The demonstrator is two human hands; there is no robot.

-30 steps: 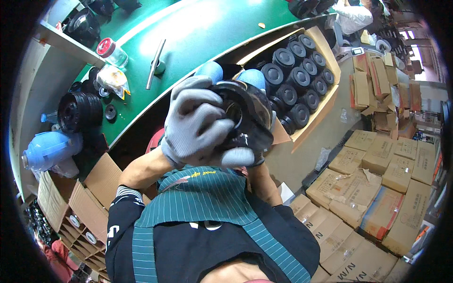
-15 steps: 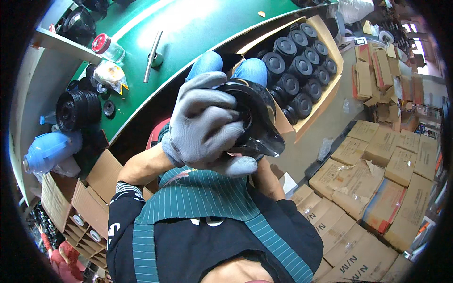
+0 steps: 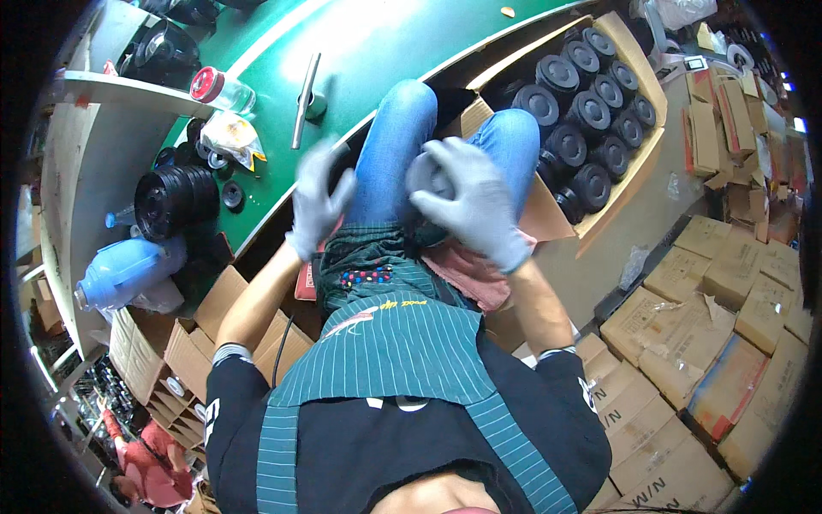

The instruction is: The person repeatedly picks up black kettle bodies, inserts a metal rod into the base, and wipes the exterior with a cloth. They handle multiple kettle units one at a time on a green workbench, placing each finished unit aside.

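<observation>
My left hand (image 3: 320, 206), in a grey glove and blurred by motion, is raised beside my left knee near the bench edge. Its thumb stands apart from the fingers, and nothing shows in it. Over my lap my right hand (image 3: 475, 201), also gloved in grey, has its fingers curled round a dark round part (image 3: 426, 178) with a ringed face. The glove hides some of that part, so its full shape does not show. Beyond my right knee sits an open carton (image 3: 623, 184) holding several black round parts (image 3: 591, 108) in rows.
On the green bench (image 3: 364, 38) are a metal bar (image 3: 306, 101), a red-lidded jar (image 3: 224, 90) and a stack of black discs (image 3: 175, 201). A blue bottle-like container (image 3: 130, 272) is at the left. Closed cartons (image 3: 659, 321) are stacked at the right. Another person (image 3: 152, 463) appears far lower left.
My hands have moved apart. The glossy black curved piece they held up before my chest is out of sight. A dark round part is now in my right hand, lower over my lap.
</observation>
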